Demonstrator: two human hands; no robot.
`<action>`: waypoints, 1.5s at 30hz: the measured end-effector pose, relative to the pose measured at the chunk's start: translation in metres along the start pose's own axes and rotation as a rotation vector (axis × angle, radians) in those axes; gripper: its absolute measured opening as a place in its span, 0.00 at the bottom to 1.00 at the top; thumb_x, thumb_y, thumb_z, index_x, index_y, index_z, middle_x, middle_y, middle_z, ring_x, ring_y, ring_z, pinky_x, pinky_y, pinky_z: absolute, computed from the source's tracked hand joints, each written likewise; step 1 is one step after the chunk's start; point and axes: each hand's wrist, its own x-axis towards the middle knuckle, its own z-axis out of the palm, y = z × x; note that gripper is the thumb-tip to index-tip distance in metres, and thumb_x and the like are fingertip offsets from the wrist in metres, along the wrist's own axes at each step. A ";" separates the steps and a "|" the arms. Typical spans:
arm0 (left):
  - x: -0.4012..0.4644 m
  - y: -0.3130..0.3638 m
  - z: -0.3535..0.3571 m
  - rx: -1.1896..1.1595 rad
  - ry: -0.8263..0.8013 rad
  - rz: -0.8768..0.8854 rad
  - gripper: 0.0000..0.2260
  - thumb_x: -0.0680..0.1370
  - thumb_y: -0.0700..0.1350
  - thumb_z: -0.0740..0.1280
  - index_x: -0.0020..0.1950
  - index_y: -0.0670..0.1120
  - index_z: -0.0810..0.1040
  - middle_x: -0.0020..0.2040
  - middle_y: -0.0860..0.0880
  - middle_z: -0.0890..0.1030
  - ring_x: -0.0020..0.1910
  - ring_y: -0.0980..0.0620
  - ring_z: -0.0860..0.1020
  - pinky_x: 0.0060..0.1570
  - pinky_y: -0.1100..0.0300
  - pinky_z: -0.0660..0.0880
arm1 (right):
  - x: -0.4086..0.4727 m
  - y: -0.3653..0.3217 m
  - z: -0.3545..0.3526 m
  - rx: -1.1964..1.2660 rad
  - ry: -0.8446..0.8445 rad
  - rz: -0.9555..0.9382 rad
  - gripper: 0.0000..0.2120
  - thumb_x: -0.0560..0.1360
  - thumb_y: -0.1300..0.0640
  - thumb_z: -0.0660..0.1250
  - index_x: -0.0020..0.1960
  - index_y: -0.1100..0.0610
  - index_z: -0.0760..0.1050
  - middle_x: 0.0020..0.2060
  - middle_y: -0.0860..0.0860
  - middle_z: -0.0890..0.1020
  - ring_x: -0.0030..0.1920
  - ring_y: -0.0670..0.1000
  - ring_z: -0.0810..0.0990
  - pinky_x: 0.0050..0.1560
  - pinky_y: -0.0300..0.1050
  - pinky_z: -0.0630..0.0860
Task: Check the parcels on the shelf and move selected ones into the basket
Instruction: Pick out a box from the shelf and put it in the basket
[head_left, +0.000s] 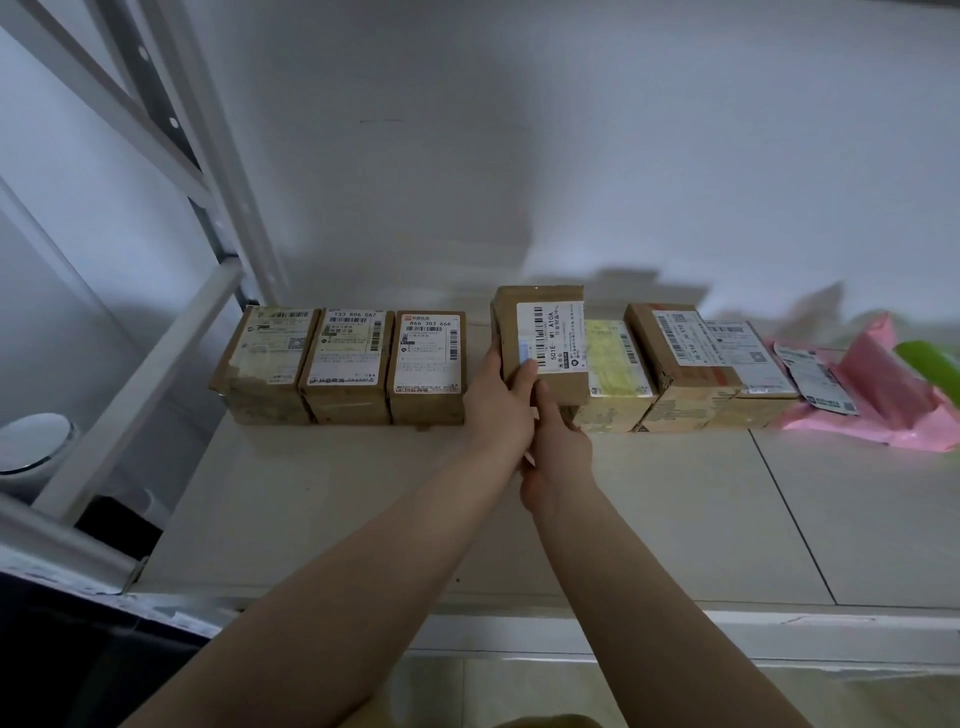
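- The left hand (501, 402) grips the left edge of a raised cardboard parcel (545, 343), thumb laid across its white label; the fingers wrap behind and are hidden.
- The right hand (558, 447) closes on the parcel's lower edge from beneath, its fingertips concealed under the box.
- Both forearms reach forward from the bottom of the frame, converging at the parcel.
- The held parcel is tilted up, label facing the camera, lifted above the shelf (337, 519) within the row.
- Three boxes (345, 364) stand side by side to its left, just beside one another.
- To its right lie a yellow-labelled box (615, 374), a further box (685, 358), and another (748, 374) partly covered by it.
- Pink mailer bags (883, 395) lie at the far right, cut off by the frame edge; a green object (930, 364) there is too blurred to identify.
- Label print is mostly illegible.
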 end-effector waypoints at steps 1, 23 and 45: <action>-0.003 0.007 -0.003 -0.019 -0.008 0.020 0.17 0.80 0.44 0.64 0.69 0.49 0.73 0.61 0.51 0.80 0.60 0.53 0.78 0.61 0.59 0.74 | -0.002 -0.002 -0.001 0.002 -0.006 -0.019 0.14 0.78 0.49 0.69 0.59 0.56 0.79 0.53 0.54 0.84 0.49 0.51 0.83 0.44 0.45 0.80; -0.003 0.105 -0.181 0.620 -0.696 0.232 0.15 0.77 0.47 0.69 0.63 0.57 0.77 0.52 0.62 0.83 0.50 0.63 0.82 0.51 0.68 0.76 | -0.069 -0.019 -0.022 -0.171 -0.509 -0.128 0.14 0.75 0.56 0.70 0.59 0.60 0.80 0.53 0.57 0.86 0.53 0.54 0.85 0.61 0.55 0.78; -0.151 0.080 0.008 0.695 -1.400 0.393 0.16 0.77 0.47 0.69 0.64 0.53 0.78 0.57 0.56 0.83 0.57 0.58 0.79 0.58 0.58 0.73 | -0.195 0.029 -0.248 0.225 0.081 -0.259 0.06 0.76 0.58 0.69 0.45 0.58 0.85 0.41 0.53 0.86 0.48 0.53 0.85 0.57 0.53 0.80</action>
